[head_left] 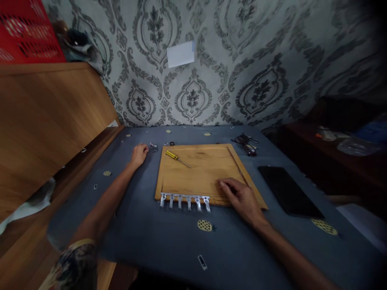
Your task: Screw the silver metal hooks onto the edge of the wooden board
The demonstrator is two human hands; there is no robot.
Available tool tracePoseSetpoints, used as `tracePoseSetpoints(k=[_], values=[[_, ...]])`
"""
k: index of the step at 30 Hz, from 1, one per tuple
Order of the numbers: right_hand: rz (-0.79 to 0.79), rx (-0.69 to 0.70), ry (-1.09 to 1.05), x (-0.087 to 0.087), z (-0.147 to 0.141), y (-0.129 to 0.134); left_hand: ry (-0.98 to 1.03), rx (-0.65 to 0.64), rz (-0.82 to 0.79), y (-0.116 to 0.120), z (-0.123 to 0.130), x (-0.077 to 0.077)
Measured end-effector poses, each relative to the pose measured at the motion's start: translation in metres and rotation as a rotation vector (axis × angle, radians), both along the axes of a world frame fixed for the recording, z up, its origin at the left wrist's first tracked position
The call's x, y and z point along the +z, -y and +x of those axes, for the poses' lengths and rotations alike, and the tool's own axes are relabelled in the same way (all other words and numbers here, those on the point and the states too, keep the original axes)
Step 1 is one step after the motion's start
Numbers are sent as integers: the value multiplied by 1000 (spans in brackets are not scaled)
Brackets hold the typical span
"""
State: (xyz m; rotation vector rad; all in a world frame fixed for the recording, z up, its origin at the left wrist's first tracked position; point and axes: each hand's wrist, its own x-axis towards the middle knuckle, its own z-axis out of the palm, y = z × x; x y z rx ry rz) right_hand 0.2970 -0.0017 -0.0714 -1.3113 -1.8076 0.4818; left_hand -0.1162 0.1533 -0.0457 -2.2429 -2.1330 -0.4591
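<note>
A wooden board [202, 173] with a raised frame lies flat on the table. Along its near edge sits a row of several silver metal clips [189, 202], their tongues hanging toward me. A yellow-and-black screwdriver [173, 155] rests on the board's far left part. Left of the board, my left hand [139, 154] is closed, its fingertips at a small pile of loose metal clips [153, 148]; whether it grips one is hidden. My right hand [242, 197] hovers over the board's right front part, thumb and fingers pinched together. What they hold, if anything, is too small to make out.
Eyeglasses [246, 145] lie beyond the board's right corner, and a black tablet-like slab [288, 191] lies to its right. A small black item [172, 143] is behind the board. A wooden cabinet [51, 108] carrying a red basket [28, 32] borders the left. Patterned wall behind.
</note>
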Motion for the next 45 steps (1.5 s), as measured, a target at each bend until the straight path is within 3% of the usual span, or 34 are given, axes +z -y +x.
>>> tracePoseSetpoints(k=[4, 14, 20, 25, 33, 39, 45], values=[[6, 9, 10, 1, 0, 0, 11, 1, 1, -2, 5, 7], [14, 31, 27, 2, 0, 0, 39, 39, -16, 18, -10, 19], [27, 38, 50, 2, -2, 3, 136, -85, -55, 42, -8, 5], [48, 49, 68, 2, -6, 7, 143, -158, 41, 69, -4, -10], [92, 48, 71, 0, -6, 7, 148, -186, 98, 82, -7, -27], [110, 58, 74, -1, -6, 7, 211, -116, 147, 89, -7, -28], [160, 57, 69, 2, -9, 8, 383, -61, 226, 95, -4, -11]])
